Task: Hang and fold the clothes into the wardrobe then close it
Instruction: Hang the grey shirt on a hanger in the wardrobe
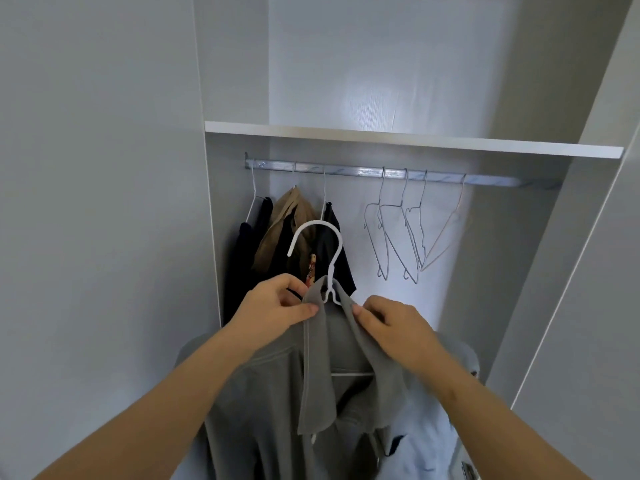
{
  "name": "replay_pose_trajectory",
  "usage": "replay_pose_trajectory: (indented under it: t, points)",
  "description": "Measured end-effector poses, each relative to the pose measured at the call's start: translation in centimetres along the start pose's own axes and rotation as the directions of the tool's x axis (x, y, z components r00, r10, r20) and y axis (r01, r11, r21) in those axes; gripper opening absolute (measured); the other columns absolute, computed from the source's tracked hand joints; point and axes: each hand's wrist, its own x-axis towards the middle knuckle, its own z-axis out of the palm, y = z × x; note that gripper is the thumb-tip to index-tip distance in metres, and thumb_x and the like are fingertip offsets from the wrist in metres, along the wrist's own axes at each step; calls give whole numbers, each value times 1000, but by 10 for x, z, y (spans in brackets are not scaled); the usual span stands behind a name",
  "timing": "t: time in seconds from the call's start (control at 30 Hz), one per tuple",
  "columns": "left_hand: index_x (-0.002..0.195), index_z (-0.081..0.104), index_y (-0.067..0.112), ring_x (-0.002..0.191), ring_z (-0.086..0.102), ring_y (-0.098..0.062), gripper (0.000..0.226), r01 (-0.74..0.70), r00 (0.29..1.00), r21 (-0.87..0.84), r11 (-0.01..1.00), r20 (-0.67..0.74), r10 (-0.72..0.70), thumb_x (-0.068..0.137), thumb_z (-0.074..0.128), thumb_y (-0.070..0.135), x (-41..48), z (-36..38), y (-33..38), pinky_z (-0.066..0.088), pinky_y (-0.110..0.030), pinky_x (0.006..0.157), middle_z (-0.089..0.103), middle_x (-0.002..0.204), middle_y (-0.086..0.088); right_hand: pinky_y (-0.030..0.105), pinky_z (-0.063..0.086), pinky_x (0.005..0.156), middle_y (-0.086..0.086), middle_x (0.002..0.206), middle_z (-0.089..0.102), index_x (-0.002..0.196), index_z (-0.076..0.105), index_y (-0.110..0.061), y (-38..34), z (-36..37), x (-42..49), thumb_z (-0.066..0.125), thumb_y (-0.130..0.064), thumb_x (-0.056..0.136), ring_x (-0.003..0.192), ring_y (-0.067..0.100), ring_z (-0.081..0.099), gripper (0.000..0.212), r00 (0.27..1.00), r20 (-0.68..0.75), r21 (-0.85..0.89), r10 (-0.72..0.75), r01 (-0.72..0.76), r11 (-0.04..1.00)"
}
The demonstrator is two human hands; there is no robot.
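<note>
We see only the person's two arms, both uncovered. The left forearm (173,393) enters from 7 o'clock and is bare up to the left hand (273,303). The right forearm (485,410) enters from 5 o'clock, bare up to the right hand (391,327). The thumbnails we can see look short and plain.

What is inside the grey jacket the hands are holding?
A white hanger: its hook rises from the collar and its lower bar shows through the open front of the grey jacket. Its sloping arms are covered by fabric.
</note>
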Motion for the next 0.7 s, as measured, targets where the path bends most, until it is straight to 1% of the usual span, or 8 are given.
replay_pose_trajectory:
  t: [0.13,0.2,0.27,0.33,0.43,0.5,0.57,0.7]
  points:
    - [72,57,22,62,56,6,16,-107,994,116,987,21,106,80,71,19,-1,17,-6,44,-8,61,62,69,10,23,29,50,-7,51,43,53,39,-22,9,-3,1,45,-54,89,51,5,40,49,995,-52,21,79,-78,997]
    - [73,58,26,67,58,7,17,-154,983,92,984,113,144,81,71,19,1,28,-5,45,-8,63,64,74,10,27,29,50,-6,44,39,49,34,-17,21,-12,-3,46,-55,88,48,8,37,55,986,-62,47,156,-154,987]
    - [81,60,31,79,61,5,12,-185,966,93,978,199,164,82,69,22,4,41,-2,47,-11,74,66,84,12,29,31,51,-5,39,38,46,36,-14,37,-22,-10,47,-56,87,48,11,38,59,964,-76,77,255,-249,965]
    - [92,60,35,89,58,5,12,-211,962,141,967,208,179,85,65,27,9,54,-2,45,-8,80,64,94,16,28,36,54,-4,45,49,52,53,-8,58,-32,-20,47,-56,87,53,16,48,60,928,-87,116,363,-353,928]
    - [109,60,29,95,54,2,22,-234,965,259,937,181,191,87,62,31,21,71,-4,38,-3,78,58,102,16,25,40,57,6,64,67,69,69,-9,89,-53,-39,48,-53,88,65,19,60,53,870,-116,137,479,-463,876]
    - [114,59,25,98,51,-1,28,-247,959,322,914,219,182,87,62,32,28,82,-4,37,-4,77,56,105,14,24,40,56,5,64,67,66,71,-9,107,-69,-51,51,-49,89,68,20,62,50,839,-141,168,526,-503,848]
    - [113,60,23,100,51,-3,27,-235,959,316,919,227,168,88,62,30,34,95,-4,37,-9,79,55,106,12,27,42,58,5,61,64,61,70,-6,122,-83,-58,53,-47,89,67,21,61,52,797,-150,185,585,-558,809]
    - [106,62,21,93,53,-2,18,-151,977,243,958,182,108,89,60,26,47,113,-4,37,1,70,58,99,12,32,45,66,25,82,67,79,67,10,141,-91,-57,54,-34,93,82,37,64,47,764,-108,202,636,-609,767]
